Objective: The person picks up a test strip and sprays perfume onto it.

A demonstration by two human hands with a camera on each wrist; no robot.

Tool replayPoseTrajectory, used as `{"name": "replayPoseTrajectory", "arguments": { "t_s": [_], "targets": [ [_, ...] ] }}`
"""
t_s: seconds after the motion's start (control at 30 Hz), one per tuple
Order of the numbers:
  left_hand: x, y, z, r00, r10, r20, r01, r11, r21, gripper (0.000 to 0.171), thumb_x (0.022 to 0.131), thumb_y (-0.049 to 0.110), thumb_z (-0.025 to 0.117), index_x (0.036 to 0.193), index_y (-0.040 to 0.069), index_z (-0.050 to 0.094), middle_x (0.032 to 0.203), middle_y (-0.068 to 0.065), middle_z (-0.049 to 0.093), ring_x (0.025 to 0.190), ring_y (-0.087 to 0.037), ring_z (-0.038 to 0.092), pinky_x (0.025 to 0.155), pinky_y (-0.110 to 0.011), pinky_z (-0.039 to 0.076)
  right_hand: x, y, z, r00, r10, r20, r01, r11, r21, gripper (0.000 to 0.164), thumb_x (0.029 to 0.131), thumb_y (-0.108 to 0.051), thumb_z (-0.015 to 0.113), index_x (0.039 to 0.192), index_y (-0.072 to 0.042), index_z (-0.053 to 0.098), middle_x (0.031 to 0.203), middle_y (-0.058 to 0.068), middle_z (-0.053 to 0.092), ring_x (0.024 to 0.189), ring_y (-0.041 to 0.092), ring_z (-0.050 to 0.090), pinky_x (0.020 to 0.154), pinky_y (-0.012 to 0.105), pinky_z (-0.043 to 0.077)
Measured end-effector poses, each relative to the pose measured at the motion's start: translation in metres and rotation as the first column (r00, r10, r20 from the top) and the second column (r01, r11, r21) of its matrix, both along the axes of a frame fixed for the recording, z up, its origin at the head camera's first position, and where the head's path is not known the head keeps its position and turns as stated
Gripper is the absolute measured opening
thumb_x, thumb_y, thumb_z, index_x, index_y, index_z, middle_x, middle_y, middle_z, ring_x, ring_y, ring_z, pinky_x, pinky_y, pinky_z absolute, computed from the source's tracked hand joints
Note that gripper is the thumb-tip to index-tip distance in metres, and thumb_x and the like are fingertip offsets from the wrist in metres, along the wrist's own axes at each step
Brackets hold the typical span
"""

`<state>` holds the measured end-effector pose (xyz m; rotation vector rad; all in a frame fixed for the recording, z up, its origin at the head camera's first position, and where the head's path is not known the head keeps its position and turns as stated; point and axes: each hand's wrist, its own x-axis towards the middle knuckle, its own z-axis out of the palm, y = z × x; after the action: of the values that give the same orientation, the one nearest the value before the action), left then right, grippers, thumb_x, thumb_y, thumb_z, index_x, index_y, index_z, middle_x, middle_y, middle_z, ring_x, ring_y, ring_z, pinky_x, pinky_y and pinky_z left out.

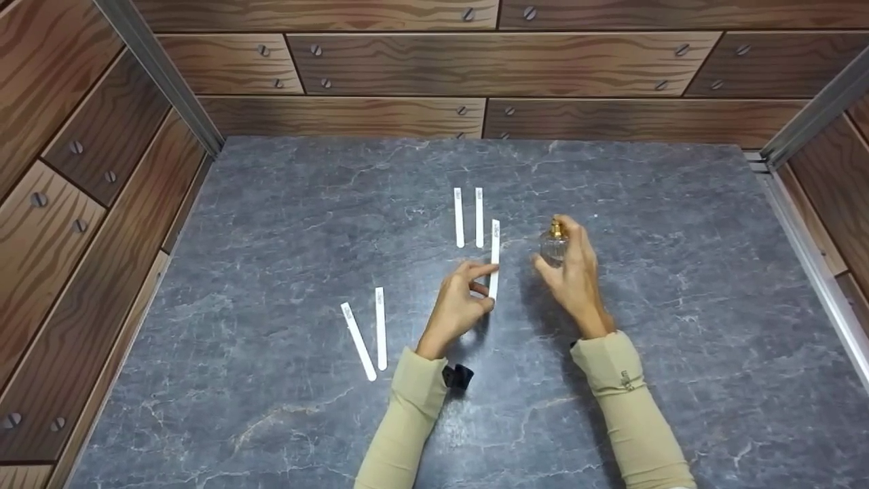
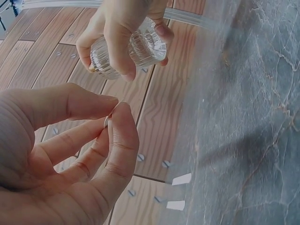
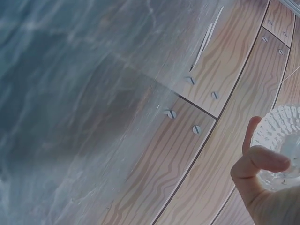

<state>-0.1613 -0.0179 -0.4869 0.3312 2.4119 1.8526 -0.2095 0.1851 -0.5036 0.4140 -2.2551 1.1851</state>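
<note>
My left hand (image 1: pixel 461 305) pinches a white paper test strip (image 1: pixel 495 255) near its lower part, the printed end pointing away from me. To its right, my right hand (image 1: pixel 576 278) grips a clear ribbed glass perfume bottle (image 1: pixel 553 252) with a gold spray top (image 1: pixel 557 227), one finger on the top. The bottle stands apart from the strip, a short gap between them. In the left wrist view the strip shows almost edge-on between thumb and fingers, with the glass bottle (image 2: pixel 149 44) beyond. The right wrist view shows the bottle's ribbed base (image 3: pixel 281 136).
Two white strips (image 1: pixel 459 217) (image 1: pixel 479 217) lie side by side behind the left hand. Another two strips (image 1: pixel 358 341) (image 1: pixel 381 329) lie to the left, one slanted. All rest on the grey marbled tabletop (image 1: pixel 271 224), with wood-patterned panels (image 1: pixel 502 64) around it.
</note>
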Motion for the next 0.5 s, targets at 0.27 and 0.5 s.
{"name": "replayPoseTrajectory", "arguments": {
  "t_s": [0.27, 0.5],
  "targets": [
    [-0.0012, 0.0, 0.0009, 1.0, 0.019, 0.001, -0.019, 1.0, -0.006, 0.058, 0.075, -0.023, 0.058, 0.131, -0.007, 0.064, 0.124, -0.013, 0.061, 0.091, -0.021, 0.068, 0.058, -0.019, 0.05, 0.0004, 0.0014, 0.0016, 1.0, -0.007, -0.004, 0.007, 1.0, 0.015, 0.066, 0.075, 0.008, 0.077, 0.132, -0.004, 0.046, 0.114, 0.031, 0.058, 0.1, 0.048, 0.059, 0.086, 0.063, 0.049],
    [-0.001, -0.0016, 0.0014, 1.0, 0.01, -0.017, -0.01, 1.0, 0.007, 0.057, 0.075, -0.022, 0.059, 0.13, -0.008, 0.064, 0.125, -0.016, 0.061, 0.09, -0.023, 0.068, 0.058, -0.02, 0.052, 0.0009, 0.0017, 0.0007, 1.0, -0.005, -0.012, 0.005, 0.999, 0.033, 0.066, 0.075, 0.009, 0.078, 0.131, -0.004, 0.045, 0.112, 0.031, 0.057, 0.099, 0.048, 0.058, 0.085, 0.063, 0.05]
  ]
}}
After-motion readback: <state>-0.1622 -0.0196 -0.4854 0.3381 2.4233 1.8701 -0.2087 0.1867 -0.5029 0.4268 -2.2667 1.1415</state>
